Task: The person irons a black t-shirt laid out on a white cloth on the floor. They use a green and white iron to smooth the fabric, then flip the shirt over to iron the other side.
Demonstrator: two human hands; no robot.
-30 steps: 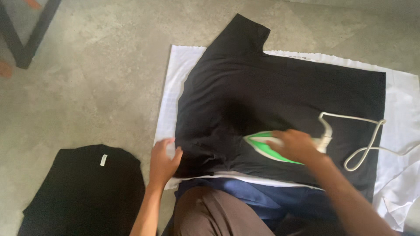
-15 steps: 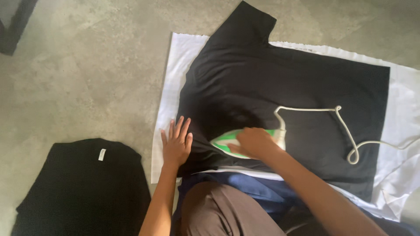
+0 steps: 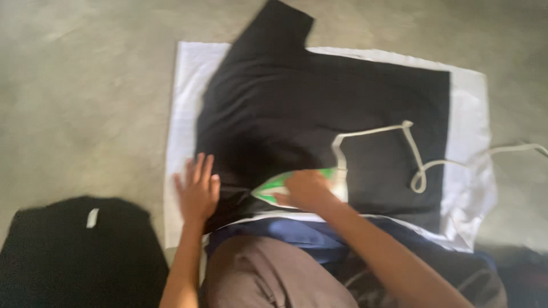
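The black cotton T-shirt (image 3: 319, 102) lies flat on a white cloth (image 3: 185, 85) spread over the concrete floor (image 3: 85, 85). The left hand (image 3: 198, 191) presses open-palmed beside its hem, likely holding the fabric taut, while the right hand (image 3: 308, 189) closes around the green-and-white iron (image 3: 274, 187).

The person wears brown trousers (image 3: 268, 279); both forearms are bare.

Bare grey concrete floor (image 3: 85, 85) (mottled, softly lit) fills the surroundings.
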